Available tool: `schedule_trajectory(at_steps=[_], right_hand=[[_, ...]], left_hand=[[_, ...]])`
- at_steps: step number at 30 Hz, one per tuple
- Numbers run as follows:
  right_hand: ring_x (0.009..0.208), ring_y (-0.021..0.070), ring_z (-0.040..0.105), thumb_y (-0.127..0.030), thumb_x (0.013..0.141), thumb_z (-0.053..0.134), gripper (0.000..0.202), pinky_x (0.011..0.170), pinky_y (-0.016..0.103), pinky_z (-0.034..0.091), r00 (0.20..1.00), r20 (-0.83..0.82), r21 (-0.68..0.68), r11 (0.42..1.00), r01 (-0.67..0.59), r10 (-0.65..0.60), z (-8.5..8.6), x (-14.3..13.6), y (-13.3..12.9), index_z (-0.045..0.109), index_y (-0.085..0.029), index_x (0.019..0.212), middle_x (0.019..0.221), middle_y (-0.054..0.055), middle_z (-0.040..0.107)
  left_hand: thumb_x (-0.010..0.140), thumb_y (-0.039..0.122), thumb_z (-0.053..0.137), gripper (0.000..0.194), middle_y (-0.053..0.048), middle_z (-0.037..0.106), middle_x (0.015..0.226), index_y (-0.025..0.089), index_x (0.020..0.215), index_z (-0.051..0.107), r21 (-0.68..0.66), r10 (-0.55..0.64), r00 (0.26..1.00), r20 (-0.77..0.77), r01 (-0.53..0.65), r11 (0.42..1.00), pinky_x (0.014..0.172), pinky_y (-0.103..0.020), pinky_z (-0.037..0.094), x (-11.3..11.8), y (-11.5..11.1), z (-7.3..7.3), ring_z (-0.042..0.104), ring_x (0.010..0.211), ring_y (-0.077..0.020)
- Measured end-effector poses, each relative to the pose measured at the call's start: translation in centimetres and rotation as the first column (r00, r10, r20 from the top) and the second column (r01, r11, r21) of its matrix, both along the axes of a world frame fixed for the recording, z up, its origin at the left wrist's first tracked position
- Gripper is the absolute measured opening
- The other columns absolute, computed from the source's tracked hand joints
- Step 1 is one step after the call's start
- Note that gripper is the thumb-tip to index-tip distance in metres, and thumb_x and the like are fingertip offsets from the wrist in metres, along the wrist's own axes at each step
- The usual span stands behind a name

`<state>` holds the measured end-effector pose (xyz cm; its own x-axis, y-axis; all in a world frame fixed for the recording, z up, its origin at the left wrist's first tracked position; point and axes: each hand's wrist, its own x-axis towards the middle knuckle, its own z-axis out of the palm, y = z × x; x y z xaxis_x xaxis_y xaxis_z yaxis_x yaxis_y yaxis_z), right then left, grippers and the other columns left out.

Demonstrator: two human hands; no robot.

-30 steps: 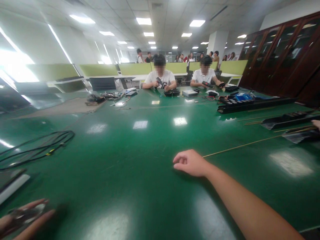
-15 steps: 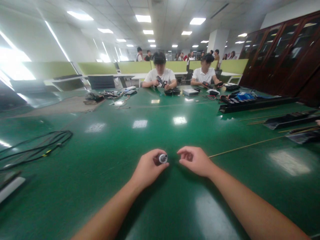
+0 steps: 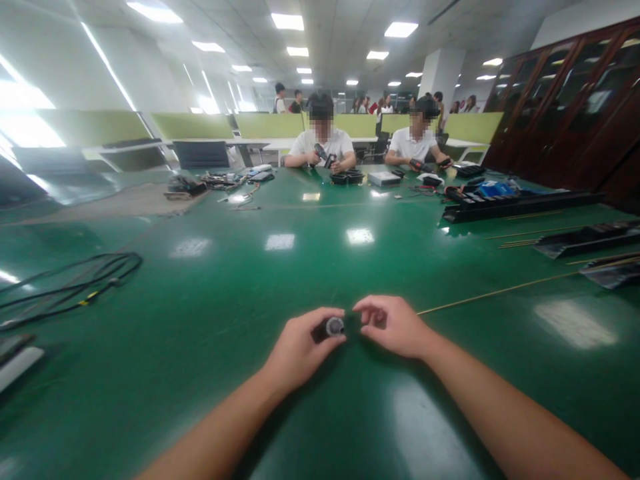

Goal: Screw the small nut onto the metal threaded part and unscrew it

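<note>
In the lower middle, my left hand [image 3: 300, 343] curls its thumb and fingers around a small cylinder [image 3: 335, 327]. Its round, silvery grey end faces up toward me, with a darker bit at the edge; the exact kind is unclear, and its lower part is hidden. A short gap to the right, my right hand [image 3: 393, 327] is half curled, thumb and index finger apart, with nothing between them. Both hands are low over the green tabletop [image 3: 225, 373].
A thin brass-coloured rod [image 3: 500, 290] runs right from behind my right hand. Black cables [image 3: 100, 283] lie at left. Black channels [image 3: 525, 207] and blue parts [image 3: 495, 190] lie at right. Two people [image 3: 323, 143] sit across the table with tools.
My left hand has shifted slightly right and down with the cylinder, closer to my right hand. The cylinder's end looks darker now. My right hand has barely moved.
</note>
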<state>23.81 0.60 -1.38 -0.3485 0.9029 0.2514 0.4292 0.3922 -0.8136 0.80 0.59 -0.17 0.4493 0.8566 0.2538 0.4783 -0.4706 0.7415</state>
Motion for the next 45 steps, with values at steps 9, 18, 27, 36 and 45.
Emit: schedule_trajectory(at_steps=[9, 18, 27, 36, 45], right_hand=[[0.068, 0.0136, 0.064, -0.009, 0.075, 0.066, 0.031, 0.067, 0.025, 0.052, 1.0, 0.013, -0.02, 1.0, -0.012, 0.012, -0.2, 0.0, 0.0, 0.07, -0.017, 0.105, 0.079, 0.001, 0.069], [0.067, 0.0137, 0.064, -0.01, 0.075, 0.066, 0.029, 0.067, 0.025, 0.052, 0.999, 0.014, -0.03, 0.999, -0.031, 0.031, -0.2, 0.0, 0.0, 0.069, -0.016, 0.103, 0.078, 0.001, 0.07], [0.067, 0.0138, 0.065, -0.012, 0.077, 0.066, 0.027, 0.067, 0.025, 0.052, 0.999, 0.019, -0.034, 0.999, -0.026, 0.026, 0.0, -0.2, -0.2, 0.07, -0.016, 0.103, 0.078, 0.002, 0.07], [0.07, 0.0143, 0.065, -0.011, 0.077, 0.066, 0.03, 0.07, 0.026, 0.053, 1.0, 0.007, -0.018, 1.0, -0.018, 0.018, 0.4, -0.2, -0.2, 0.068, -0.017, 0.107, 0.079, 0.002, 0.07], [0.071, 0.0147, 0.063, -0.01, 0.073, 0.069, 0.043, 0.068, 0.026, 0.052, 1.0, -0.005, 0.041, 0.999, -0.013, 0.013, 0.9, -0.2, -0.8, 0.064, -0.019, 0.114, 0.087, 0.002, 0.068]], left_hand=[[0.083, 0.026, 0.07, 0.025, -0.002, 0.067, 0.121, 0.024, 0.107, 0.062, -0.084, 0.005, 0.991, 0.137, 0.007, 0.996, 0.102, -0.034, 0.048, -0.2, 0.2, 0.1, 0.062, 0.114, -0.0191], [0.082, 0.039, 0.071, 0.031, -0.001, 0.072, 0.104, 0.023, 0.109, 0.066, -0.18, 0.011, 0.995, 0.101, 0.007, 0.984, 0.089, -0.031, 0.051, -0.1, 0.4, 0.1, 0.068, 0.096, -0.0197], [0.087, 0.042, 0.063, 0.035, -0.003, 0.072, 0.108, 0.022, 0.116, 0.066, -0.15, 0.057, 0.997, 0.053, -0.048, 0.987, 0.09, -0.032, 0.051, 0.1, 0.2, 0.6, 0.067, 0.097, -0.0214], [0.084, 0.038, 0.068, 0.049, -0.002, 0.071, 0.097, 0.023, 0.128, 0.053, -0.041, 0.074, 0.997, -0.002, -0.074, 0.996, 0.078, -0.029, 0.053, 0.2, -0.2, 0.7, 0.066, 0.082, -0.0178], [0.078, 0.024, 0.074, 0.02, -0.001, 0.067, 0.09, 0.02, 0.095, 0.064, 0.059, 0.08, 0.996, 0.051, -0.083, 0.995, 0.074, -0.026, 0.049, 0.1, -0.1, 0.6, 0.063, 0.082, -0.0158]])
